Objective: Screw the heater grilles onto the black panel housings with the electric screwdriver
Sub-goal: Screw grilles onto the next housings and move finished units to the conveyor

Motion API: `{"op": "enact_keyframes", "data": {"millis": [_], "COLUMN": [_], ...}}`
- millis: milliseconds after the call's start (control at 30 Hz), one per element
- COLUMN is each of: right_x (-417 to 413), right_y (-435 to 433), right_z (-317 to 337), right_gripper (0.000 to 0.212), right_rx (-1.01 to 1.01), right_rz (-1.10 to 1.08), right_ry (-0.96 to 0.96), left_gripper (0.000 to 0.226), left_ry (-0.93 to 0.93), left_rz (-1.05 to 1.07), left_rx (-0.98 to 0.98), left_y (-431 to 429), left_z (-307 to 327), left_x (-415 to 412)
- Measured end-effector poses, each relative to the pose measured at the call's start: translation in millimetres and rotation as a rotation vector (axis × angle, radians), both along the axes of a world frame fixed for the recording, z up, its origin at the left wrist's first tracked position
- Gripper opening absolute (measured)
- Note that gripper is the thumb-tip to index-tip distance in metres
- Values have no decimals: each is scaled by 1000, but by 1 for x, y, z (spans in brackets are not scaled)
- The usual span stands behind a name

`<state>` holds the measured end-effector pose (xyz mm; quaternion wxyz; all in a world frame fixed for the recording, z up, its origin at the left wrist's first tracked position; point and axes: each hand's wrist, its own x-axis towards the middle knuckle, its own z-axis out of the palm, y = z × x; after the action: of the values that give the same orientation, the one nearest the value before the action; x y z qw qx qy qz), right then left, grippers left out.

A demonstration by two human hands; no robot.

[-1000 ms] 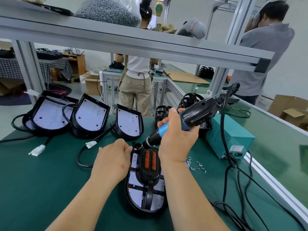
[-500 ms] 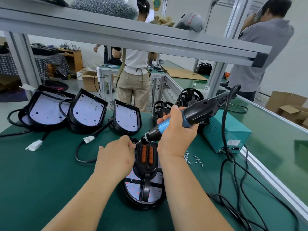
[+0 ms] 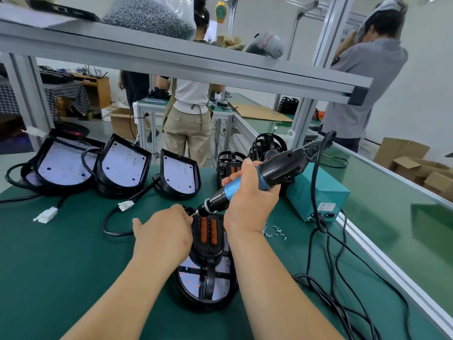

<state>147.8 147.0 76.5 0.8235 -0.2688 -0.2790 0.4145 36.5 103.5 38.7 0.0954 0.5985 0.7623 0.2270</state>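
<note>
A black panel housing (image 3: 193, 289) lies flat on the green mat in front of me, with a black heater grille (image 3: 208, 238) showing two orange bars sitting on its far half. My right hand (image 3: 247, 204) grips the blue and black electric screwdriver (image 3: 259, 177), whose bit points down-left at the grille's top left corner. My left hand (image 3: 163, 231) rests against the left side of the grille and housing, its fingertips close to the bit. Whether those fingers pinch a screw is hidden.
Three more black housings (image 3: 123, 165) with white insides lean in a row at the back left, with cables and white connectors (image 3: 46, 214). Spare grilles (image 3: 228, 165) stand behind the screwdriver. A teal power box (image 3: 318, 195), loose screws (image 3: 274, 231) and black cords (image 3: 343, 285) lie right.
The screwdriver bit has come down toward the grille's top left corner, and my left fingertips have closed in beside it. The view has shifted slightly.
</note>
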Motion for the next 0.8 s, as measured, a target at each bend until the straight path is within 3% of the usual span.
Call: {"op": "enact_keyframes", "data": {"millis": [233, 367, 567, 733, 800], "right_x": [4, 16, 56, 82, 89], "right_y": [-11, -15, -18, -24, -24], "right_z": [-4, -9, -9, -15, -12], "right_gripper": [27, 20, 15, 27, 29], "right_rx": [-77, -85, -75, -97, -88], "right_rz": [32, 46, 53, 87, 104], "right_ry": [102, 136, 261, 392, 428], "left_gripper": [15, 18, 13, 21, 22], "left_ry": [107, 103, -190, -578, -569], "left_rz": [53, 51, -67, -162, -154], "left_rx": [-43, -5, 298, 315, 300], "left_y": [-12, -19, -17, -11, -13], "left_z": [-2, -1, 13, 10, 5], "left_x": [-3, -5, -12, 7, 12]}}
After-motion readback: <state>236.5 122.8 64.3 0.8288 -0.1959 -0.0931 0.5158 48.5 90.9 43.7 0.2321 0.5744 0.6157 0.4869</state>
